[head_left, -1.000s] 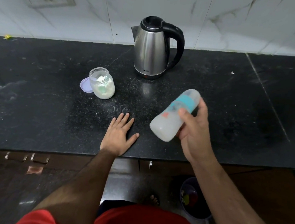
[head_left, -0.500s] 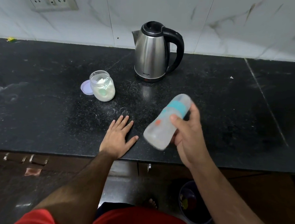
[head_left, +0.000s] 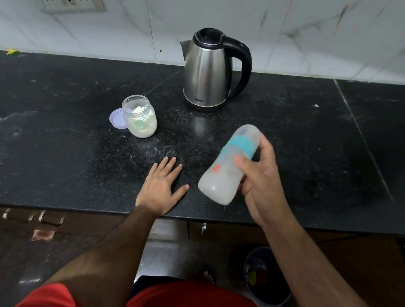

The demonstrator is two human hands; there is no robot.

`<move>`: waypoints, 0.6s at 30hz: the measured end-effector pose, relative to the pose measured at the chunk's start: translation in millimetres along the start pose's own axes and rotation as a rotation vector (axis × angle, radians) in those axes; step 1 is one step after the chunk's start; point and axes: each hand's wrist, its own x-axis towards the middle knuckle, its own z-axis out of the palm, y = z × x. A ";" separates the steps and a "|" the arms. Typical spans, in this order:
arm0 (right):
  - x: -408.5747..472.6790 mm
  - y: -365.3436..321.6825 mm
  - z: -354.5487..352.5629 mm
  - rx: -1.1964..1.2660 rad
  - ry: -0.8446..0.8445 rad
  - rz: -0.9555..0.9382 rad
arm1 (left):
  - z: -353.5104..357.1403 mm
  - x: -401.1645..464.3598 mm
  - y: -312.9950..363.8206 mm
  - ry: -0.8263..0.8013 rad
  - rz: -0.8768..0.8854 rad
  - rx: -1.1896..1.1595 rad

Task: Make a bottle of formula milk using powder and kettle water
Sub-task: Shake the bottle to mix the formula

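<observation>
Left hand flat and open on the near counter, unmoved. Right hand grips the bottle, tilted, cap end far, held above the counter; it has swung again since a moment ago, so shaking goes on and mixing is likely under way. Farther left, open powder jar; kettle farthest.

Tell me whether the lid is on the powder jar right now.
No: the powder jar stands open on the counter, with its purple lid lying beside it on the left.
</observation>
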 end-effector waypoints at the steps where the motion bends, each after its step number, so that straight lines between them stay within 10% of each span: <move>1: 2.5 -1.3 0.6 0.037 0.066 -0.024 | 0.5 -0.1 -0.1 0.005 -0.001 -0.002; 9: -5.9 5.3 3.2 -0.034 -0.062 0.036 | 0.1 0.3 -0.3 -0.003 0.003 -0.008; 14: 8.8 -2.6 2.8 0.103 0.171 -0.049 | 1.4 -0.4 -0.6 0.011 -0.002 0.005; 18: 4.1 0.1 3.8 -0.063 -0.027 0.033 | -0.3 -0.2 -0.6 0.001 0.002 0.009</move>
